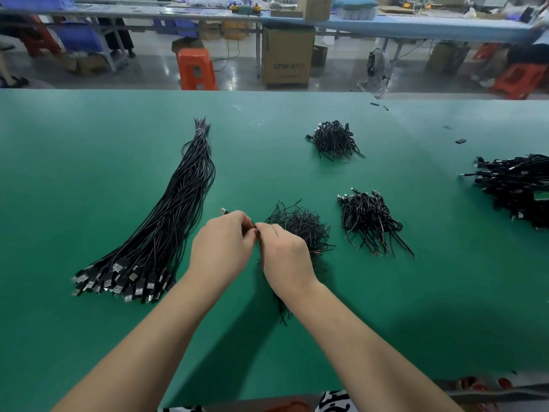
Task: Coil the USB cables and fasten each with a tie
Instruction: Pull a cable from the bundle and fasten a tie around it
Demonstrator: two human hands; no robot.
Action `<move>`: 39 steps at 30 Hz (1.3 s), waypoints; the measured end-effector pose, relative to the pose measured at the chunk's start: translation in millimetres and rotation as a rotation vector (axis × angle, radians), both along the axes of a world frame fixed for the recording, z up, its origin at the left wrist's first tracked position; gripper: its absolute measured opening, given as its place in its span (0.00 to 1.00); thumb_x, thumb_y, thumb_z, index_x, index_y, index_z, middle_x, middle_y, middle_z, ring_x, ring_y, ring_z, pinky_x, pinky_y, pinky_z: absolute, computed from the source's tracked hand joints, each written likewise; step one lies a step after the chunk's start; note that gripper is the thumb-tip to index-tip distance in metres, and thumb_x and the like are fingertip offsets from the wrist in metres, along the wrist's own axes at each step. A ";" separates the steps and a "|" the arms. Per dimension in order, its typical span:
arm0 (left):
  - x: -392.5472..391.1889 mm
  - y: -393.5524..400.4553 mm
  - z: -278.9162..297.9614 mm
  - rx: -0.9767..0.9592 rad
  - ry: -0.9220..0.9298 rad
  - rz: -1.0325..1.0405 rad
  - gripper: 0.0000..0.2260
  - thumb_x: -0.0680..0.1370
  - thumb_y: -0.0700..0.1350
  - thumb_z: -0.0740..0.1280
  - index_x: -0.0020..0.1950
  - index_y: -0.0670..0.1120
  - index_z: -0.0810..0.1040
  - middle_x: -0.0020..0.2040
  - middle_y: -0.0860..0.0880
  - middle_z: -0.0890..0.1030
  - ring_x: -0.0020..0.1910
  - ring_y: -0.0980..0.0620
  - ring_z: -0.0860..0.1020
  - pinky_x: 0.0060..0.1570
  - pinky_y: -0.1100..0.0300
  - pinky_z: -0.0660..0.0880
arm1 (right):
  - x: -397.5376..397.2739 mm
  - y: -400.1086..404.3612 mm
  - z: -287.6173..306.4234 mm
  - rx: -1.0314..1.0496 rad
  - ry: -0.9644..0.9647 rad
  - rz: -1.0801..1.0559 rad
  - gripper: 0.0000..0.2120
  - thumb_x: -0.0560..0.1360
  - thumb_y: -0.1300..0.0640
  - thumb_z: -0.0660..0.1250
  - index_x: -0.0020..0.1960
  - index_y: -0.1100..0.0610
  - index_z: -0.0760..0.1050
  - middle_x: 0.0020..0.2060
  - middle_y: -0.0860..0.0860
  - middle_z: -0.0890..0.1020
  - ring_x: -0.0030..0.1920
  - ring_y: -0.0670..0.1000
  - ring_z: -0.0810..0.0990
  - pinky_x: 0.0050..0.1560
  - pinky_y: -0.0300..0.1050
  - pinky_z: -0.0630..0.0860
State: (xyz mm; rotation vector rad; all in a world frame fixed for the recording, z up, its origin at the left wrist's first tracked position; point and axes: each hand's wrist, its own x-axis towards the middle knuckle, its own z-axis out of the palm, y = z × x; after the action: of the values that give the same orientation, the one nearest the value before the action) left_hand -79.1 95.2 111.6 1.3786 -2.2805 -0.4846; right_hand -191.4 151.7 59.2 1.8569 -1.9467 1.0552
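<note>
At centre frame a single USB cable (255, 225) is pinched between the left hand (223, 244) and right hand (284, 253), above the loose ties (300, 226) on the counter (89, 162). Loops are best kept even and held tight while a tie is wound round.

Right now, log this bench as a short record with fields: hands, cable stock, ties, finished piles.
left hand: left hand grips a black cable, its USB plug sticking out past the fingers
right hand: right hand pinches the same cable where the hands meet
cable stock: straight cable bundle lies left, plugs toward the person
ties: loose tie heap just beyond the right hand
finished piles: near coil pile, far coil pile, bigger pile at the right edge
surface: green table
</note>
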 end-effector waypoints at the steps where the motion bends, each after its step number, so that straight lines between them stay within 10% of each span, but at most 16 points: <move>1: -1.2 0.5 0.7 -0.013 -0.024 -0.003 0.05 0.79 0.48 0.66 0.50 0.50 0.81 0.46 0.51 0.84 0.46 0.47 0.81 0.47 0.51 0.78 | -0.2 0.1 -0.9 0.000 -0.003 0.001 0.17 0.62 0.75 0.74 0.49 0.64 0.81 0.35 0.55 0.81 0.32 0.56 0.80 0.31 0.45 0.78; 10: -5.4 -4.7 -5.8 -0.094 -0.160 -0.144 0.08 0.82 0.46 0.60 0.53 0.44 0.75 0.50 0.47 0.78 0.47 0.45 0.78 0.47 0.51 0.73 | -1.8 -1.4 -1.8 0.035 -0.097 0.016 0.13 0.70 0.72 0.72 0.53 0.63 0.82 0.40 0.56 0.84 0.39 0.58 0.83 0.38 0.48 0.80; 15: 4.8 -11.0 -6.7 -0.265 -0.244 -0.245 0.07 0.82 0.45 0.62 0.53 0.43 0.74 0.49 0.46 0.76 0.47 0.45 0.78 0.41 0.55 0.70 | -13.5 -4.8 22.4 0.512 -0.689 0.179 0.15 0.75 0.63 0.65 0.61 0.54 0.80 0.52 0.53 0.85 0.54 0.56 0.82 0.61 0.52 0.77; 22: 15.2 -8.1 5.7 -0.325 0.016 -0.388 0.03 0.76 0.36 0.70 0.48 0.38 0.77 0.42 0.44 0.78 0.37 0.42 0.77 0.38 0.51 0.74 | -39.4 -3.9 44.8 0.677 -1.370 0.325 0.13 0.83 0.53 0.64 0.51 0.61 0.82 0.42 0.54 0.86 0.43 0.53 0.86 0.48 0.46 0.83; 39: 10.7 -3.5 1.9 -0.417 0.087 -0.406 0.07 0.79 0.42 0.67 0.49 0.39 0.82 0.42 0.44 0.81 0.39 0.41 0.80 0.34 0.49 0.78 | -32.8 -2.6 40.6 0.519 -1.459 0.307 0.11 0.83 0.59 0.63 0.48 0.63 0.81 0.39 0.57 0.86 0.40 0.52 0.87 0.42 0.45 0.84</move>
State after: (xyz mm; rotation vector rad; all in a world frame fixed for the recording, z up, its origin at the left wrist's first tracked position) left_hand -68.3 91.7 113.5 0.6864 -2.4145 -0.1656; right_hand -224.2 149.1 99.8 1.7144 -2.8294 2.7522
